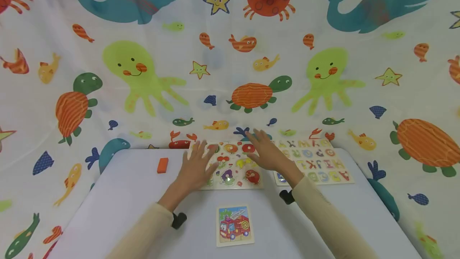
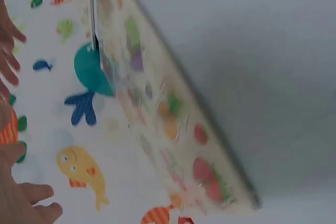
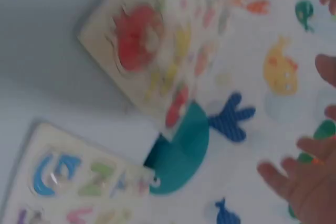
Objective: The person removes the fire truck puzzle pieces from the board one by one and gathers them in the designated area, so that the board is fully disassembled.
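The two hands were apart from each other at the fruit board, which lay near the far edge of the surface. The left hand [image 1: 197, 169] was positioned over the left part of the fruit board [image 1: 238, 175], fingers extended and spread, thumb set aside, gripping nothing. The right hand [image 1: 266, 153] was positioned at the right part of the fruit board, fingers extended, thumb set aside, likewise gripping nothing. Whether either hand made contact with the fruit board could not be determined. A cream sleeve covered each forearm.

The surface [image 1: 108, 195] was white. Items, left to right:

- Orange block [image 1: 162, 165]: left of the fruit board, apart from it.
- Fire-engine puzzle [image 1: 235, 226]: lying flat, nearer the person than the fruit board.
- Letter board [image 1: 314, 161]: just right of the fruit board, bearing coloured letters, partly covered by the right forearm.

Behind the fruit board, a white cloth [image 1: 223, 71] spanned the full width, printed with turtles, octopuses, whales, crabs, fish and stars. Both wrist views were blurred.
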Tool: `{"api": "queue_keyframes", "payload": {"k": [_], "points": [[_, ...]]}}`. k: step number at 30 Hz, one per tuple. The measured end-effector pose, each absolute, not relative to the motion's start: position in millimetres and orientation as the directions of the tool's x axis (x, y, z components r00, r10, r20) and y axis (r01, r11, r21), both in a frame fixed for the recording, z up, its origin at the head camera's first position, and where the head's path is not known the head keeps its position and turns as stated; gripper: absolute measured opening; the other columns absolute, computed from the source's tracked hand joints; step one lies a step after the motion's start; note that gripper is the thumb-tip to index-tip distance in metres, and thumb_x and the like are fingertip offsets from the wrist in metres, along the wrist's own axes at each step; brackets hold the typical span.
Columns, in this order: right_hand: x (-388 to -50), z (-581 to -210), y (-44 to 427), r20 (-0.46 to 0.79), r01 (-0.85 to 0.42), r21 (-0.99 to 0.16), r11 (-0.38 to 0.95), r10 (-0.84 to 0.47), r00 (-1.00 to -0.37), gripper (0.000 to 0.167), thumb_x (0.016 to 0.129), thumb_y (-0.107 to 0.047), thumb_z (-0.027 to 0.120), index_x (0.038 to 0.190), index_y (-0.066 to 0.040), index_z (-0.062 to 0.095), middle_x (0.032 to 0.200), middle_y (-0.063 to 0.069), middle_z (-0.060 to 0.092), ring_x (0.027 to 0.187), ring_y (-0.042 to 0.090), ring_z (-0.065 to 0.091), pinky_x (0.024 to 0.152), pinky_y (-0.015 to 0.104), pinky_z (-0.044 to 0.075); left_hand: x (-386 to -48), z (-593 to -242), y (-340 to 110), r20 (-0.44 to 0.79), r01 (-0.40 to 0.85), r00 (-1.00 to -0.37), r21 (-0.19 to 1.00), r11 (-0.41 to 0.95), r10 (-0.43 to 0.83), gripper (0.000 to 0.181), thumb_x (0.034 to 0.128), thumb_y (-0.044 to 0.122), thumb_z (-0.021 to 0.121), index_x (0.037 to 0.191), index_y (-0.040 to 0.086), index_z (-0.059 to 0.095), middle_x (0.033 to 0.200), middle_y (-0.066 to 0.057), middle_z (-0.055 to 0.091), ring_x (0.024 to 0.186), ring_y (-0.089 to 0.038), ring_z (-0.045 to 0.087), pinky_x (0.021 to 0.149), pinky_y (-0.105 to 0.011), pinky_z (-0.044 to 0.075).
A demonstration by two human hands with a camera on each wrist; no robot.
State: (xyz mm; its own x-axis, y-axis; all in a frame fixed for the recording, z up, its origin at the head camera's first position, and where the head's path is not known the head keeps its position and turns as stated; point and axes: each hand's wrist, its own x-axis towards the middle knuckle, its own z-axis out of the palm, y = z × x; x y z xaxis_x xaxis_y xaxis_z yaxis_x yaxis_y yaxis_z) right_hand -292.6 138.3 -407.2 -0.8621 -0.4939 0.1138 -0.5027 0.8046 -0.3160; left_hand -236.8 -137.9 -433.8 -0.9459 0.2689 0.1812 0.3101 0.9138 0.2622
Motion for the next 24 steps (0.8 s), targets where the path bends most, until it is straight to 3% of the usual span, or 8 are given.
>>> {"api": "queue_keyframes", "payload": {"k": [6,9,12,15,24], "points": [[-252.7,-438.8,122.7,-0.07,-0.632,-0.447,0.634,-0.729,-0.681,0.048,0.097,-0.013,0.069,0.144,-0.013,0.058,0.147,0.007,0.056,0.14,0.029,0.047,0.113,0.051,0.041,-164.1,-463.3,-132.0,-0.001,0.472,-0.866,0.328,0.818,0.5,0.052,0.1033,0.038,0.059,0.154,0.031,0.048,0.165,-0.014,0.031,0.154,-0.036,0.023,0.116,-0.066,0.026],[-238.0,-457.2,110.5,-0.142,-0.686,-0.442,0.578,-0.8,-0.583,0.038,0.094,-0.01,0.072,0.13,-0.019,0.067,0.136,-0.004,0.063,0.129,0.018,0.054,0.109,0.04,0.046,-143.3,-471.9,-133.0,-0.14,0.488,-0.824,0.316,0.814,0.549,0.05,0.1009,0.041,0.062,0.15,0.036,0.053,0.162,-0.012,0.037,0.152,-0.037,0.028,0.113,-0.068,0.03],[-229.6,-470.6,97.5,-0.186,-0.723,-0.436,0.536,-0.839,-0.511,0.036,0.093,-0.013,0.074,0.126,-0.025,0.069,0.132,-0.01,0.063,0.123,0.011,0.055,0.104,0.031,0.049,-131.7,-476.5,-134.8,-0.233,0.478,-0.8,0.31,0.822,0.553,0.051,0.0971,0.044,0.066,0.147,0.039,0.056,0.161,-0.011,0.039,0.15,-0.037,0.03,0.11,-0.071,0.032],[-225.9,-477.7,87.5,-0.201,-0.75,-0.419,0.512,-0.858,-0.473,0.037,0.094,-0.018,0.075,0.129,-0.027,0.069,0.132,-0.01,0.062,0.123,0.009,0.055,0.103,0.029,0.049,-126.4,-481.0,-136.4,-0.253,0.47,-0.795,0.315,0.824,0.551,0.052,0.0957,0.046,0.067,0.146,0.038,0.057,0.162,-0.011,0.037,0.15,-0.037,0.03,0.109,-0.071,0.032],[-220.0,-479.8,76.7,-0.242,-0.797,-0.337,0.501,-0.865,-0.44,0.046,0.092,-0.022,0.077,0.135,-0.034,0.066,0.125,-0.009,0.061,0.113,0.006,0.056,0.097,0.026,0.051,-118.2,-492.9,-137.9,-0.248,0.471,-0.789,0.344,0.812,0.563,0.059,0.0942,0.045,0.07,0.15,0.04,0.051,0.165,-0.01,0.032,0.152,-0.038,0.025,0.111,-0.073,0.027]]}}
